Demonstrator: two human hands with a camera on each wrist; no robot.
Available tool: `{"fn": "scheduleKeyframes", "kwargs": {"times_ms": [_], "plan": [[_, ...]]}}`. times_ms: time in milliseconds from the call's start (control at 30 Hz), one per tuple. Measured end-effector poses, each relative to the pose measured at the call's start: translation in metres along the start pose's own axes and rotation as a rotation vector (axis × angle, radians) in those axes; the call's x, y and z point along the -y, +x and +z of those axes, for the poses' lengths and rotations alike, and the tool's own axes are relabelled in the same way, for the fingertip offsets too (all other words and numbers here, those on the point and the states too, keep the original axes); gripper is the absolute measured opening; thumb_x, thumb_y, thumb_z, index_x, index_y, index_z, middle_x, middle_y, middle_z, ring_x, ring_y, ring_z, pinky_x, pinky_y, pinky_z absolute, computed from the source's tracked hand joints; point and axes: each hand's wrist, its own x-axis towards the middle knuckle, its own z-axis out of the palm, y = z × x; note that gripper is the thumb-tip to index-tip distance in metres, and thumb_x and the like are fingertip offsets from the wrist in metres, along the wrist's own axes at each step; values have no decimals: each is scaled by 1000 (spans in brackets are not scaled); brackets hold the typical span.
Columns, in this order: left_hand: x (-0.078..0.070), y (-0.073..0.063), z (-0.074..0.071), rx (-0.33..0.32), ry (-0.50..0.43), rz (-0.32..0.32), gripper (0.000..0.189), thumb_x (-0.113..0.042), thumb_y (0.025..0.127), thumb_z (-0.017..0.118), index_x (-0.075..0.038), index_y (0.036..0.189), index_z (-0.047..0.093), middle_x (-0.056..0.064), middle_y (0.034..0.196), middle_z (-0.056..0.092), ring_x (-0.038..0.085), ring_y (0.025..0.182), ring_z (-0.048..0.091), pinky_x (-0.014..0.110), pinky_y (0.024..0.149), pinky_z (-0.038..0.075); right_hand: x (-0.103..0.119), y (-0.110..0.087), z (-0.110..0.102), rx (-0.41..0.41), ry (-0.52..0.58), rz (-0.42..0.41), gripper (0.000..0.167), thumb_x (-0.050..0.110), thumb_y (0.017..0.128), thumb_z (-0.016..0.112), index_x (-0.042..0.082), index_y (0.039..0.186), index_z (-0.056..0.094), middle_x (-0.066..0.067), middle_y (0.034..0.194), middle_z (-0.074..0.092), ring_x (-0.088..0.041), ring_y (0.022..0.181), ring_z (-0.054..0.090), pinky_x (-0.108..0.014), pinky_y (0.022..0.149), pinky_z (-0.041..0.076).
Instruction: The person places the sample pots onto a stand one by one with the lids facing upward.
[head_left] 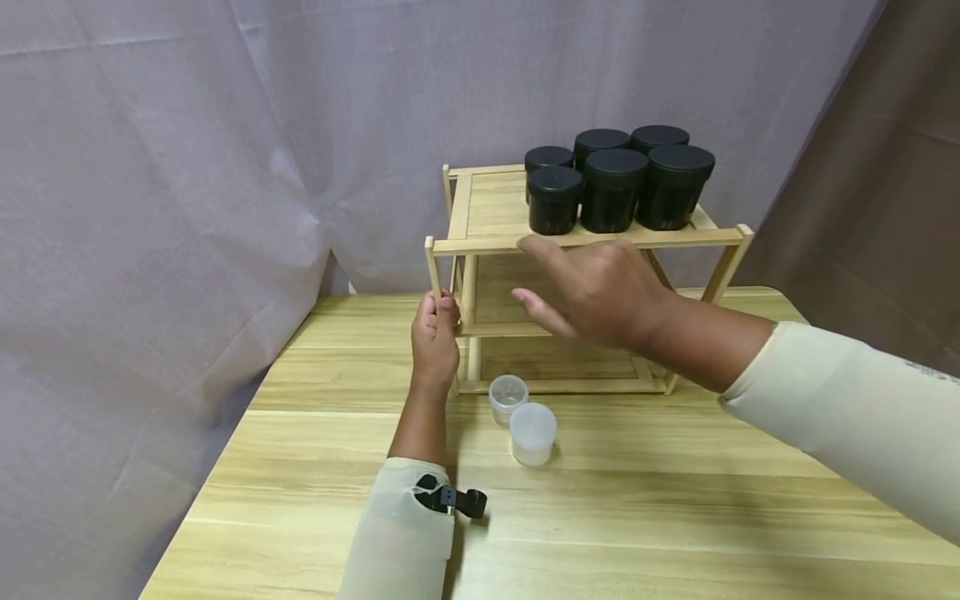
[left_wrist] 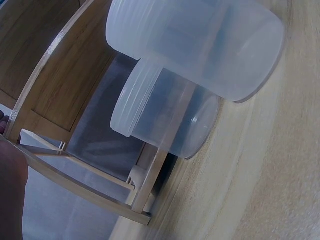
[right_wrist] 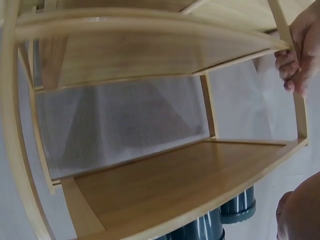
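Note:
A wooden three-tier shelf rack stands on the table. My left hand grips its front left post, with fingers and thumb wrapped around the wood. In front of the top shelf's front edge, my right hand hangs with thumb and index finger stretched to the left, holding nothing; its other fingers are mostly hidden behind the hand. Several black lidded jars are grouped on the right part of the top shelf. Two translucent plastic jars, a rear one and a front one, stand on the table before the rack.
The wooden table spreads out around the rack. A grey curtain hangs behind and to the left, and a brown curtain is on the right. A black strap sits on the left sleeve.

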Motion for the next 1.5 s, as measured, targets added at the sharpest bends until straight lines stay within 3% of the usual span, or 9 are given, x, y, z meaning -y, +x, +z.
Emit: {"fn": "scheduleKeyframes", "kwargs": {"times_ms": [300, 567, 633, 833, 967, 1067, 1167, 1333, 1500], "plan": [[0, 0, -1, -1, -5, 1, 61, -67, 98, 54, -7, 106, 57, -10, 75, 45, 7, 72, 41, 21, 68, 37, 15, -19, 15, 3, 68, 1, 61, 50, 117, 36, -4, 127, 63, 2, 51, 49, -12, 39, 41, -31, 36, 36], [-1, 0, 1, -1, -26, -14, 32, -42, 111, 51, -11, 105, 57, -6, 77, 46, 9, 74, 42, 22, 69, 37, 24, -33, 27, 1, 102, 23, 59, 48, 118, 35, -3, 127, 63, 5, 50, 45, -8, 39, 35, -25, 36, 33], [-2, -1, 1, -4, -26, -24, 30, -38, 112, 51, -10, 105, 57, -6, 77, 46, 9, 75, 43, 22, 70, 38, 26, -37, 30, -2, 107, 41, 59, 48, 118, 34, -3, 127, 63, 6, 50, 44, -6, 39, 32, -23, 36, 31], [-3, -1, 2, -10, -14, -33, 42, -31, 114, 49, 11, 111, 52, -7, 78, 47, 8, 75, 44, 21, 71, 39, 31, -47, 39, -30, 147, 130, 56, 47, 117, 36, -2, 125, 62, 5, 52, 46, -5, 39, 33, -21, 37, 28], [-4, -1, 2, -5, -12, -23, 55, -37, 113, 50, 18, 116, 48, -6, 79, 47, 7, 76, 44, 21, 72, 40, 35, -53, 43, -12, 203, 205, 52, 46, 116, 44, -1, 126, 62, 4, 55, 48, -2, 41, 31, -20, 39, 27], [-5, -1, 0, -6, -11, -13, 65, -46, 109, 50, 19, 116, 48, -5, 79, 47, 7, 77, 45, 21, 72, 40, 38, -55, 46, 63, 317, 282, 42, 37, 110, 61, 0, 131, 61, 4, 60, 50, -1, 45, 33, -20, 42, 31], [-4, 0, -2, -6, -18, -9, 67, -53, 105, 52, 14, 112, 51, -5, 80, 48, 8, 77, 45, 21, 72, 41, 39, -57, 48, 200, 495, 389, 41, 24, 103, 74, 3, 135, 61, 6, 66, 50, 0, 52, 34, -22, 49, 35], [0, 1, -1, 3, -29, -6, 67, -64, 99, 54, 2, 108, 55, -5, 81, 48, 11, 79, 45, 21, 74, 41, 39, -62, 55, 399, 711, 539, 33, 20, 102, 79, 6, 130, 68, 9, 67, 45, -2, 58, 35, -25, 58, 37], [0, 0, 0, 4, -21, -4, 61, -46, 111, 50, 15, 113, 50, -6, 80, 47, 8, 78, 44, 21, 73, 39, 38, -70, 61, 539, 839, 659, 25, 23, 102, 79, 9, 122, 73, 8, 66, 45, -6, 59, 41, -25, 58, 39]]}}
